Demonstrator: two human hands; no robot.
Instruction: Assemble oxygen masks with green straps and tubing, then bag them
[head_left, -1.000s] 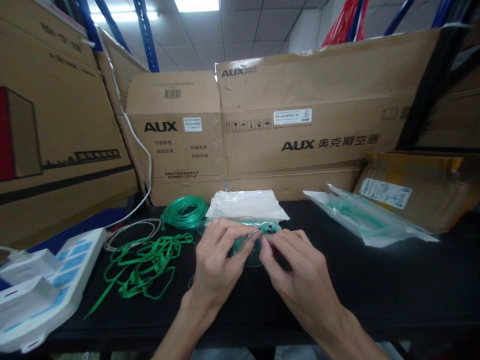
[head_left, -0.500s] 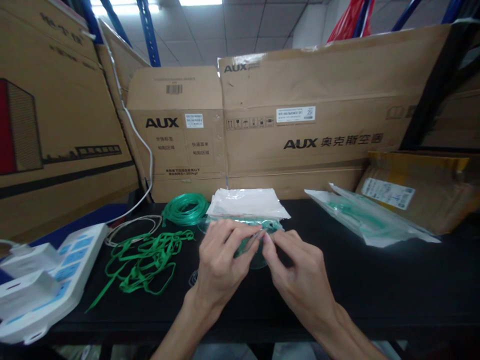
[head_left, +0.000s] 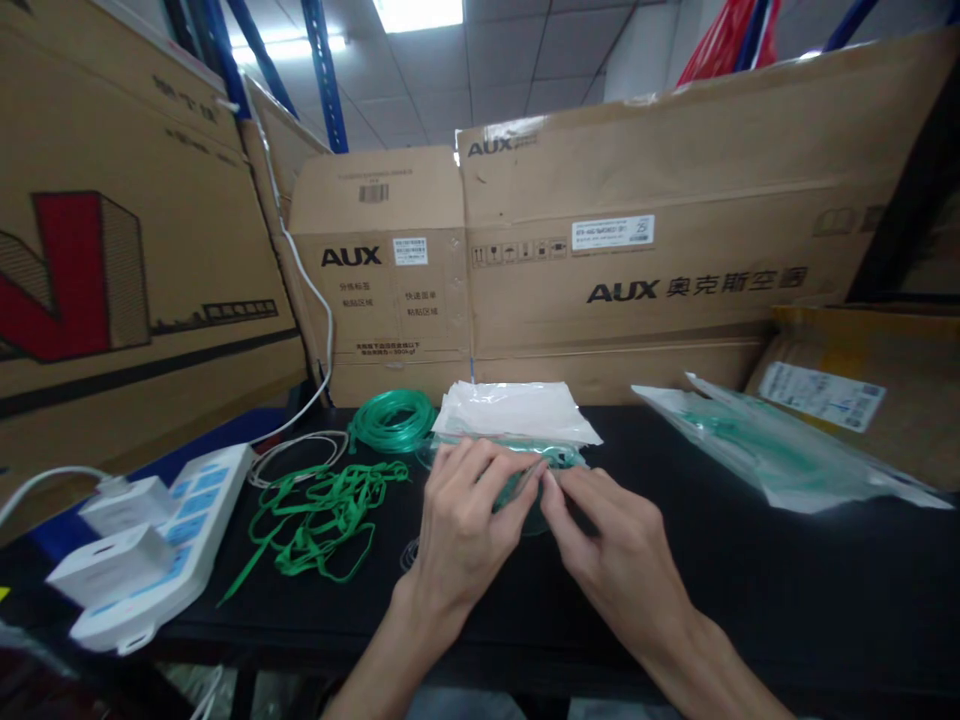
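- While both hands meet mid-frame, just below centre, the left hand has thumb and fingertips pinched on a small thin piece; too small to tell what it is.
- Right hand: thumb and fingertips pinched at the piece's right end, contact mostly hidden.
- Risk, my read: with so little to grip, the piece could slip if either pinch loosens, or bend if the two hands pull unevenly.
- Behind and under the fingers, centre: clear green plastic, partly hidden. A dropped piece could get lost against it.
- Just beyond, centre: white packet on the black table.
- Left of the left wrist: thin wire loop, very close. Wrist could snag it on a sideways move.
- Centre left: tangled green strap, coiled green tube behind it, pale cable beside. Pulling one strand of the strap would likely tighten the tangle.
- Lower left: power strip with white plugs, well apart from the hands.
- Right side: clear bag with something green inside, in front of a cardboard box.
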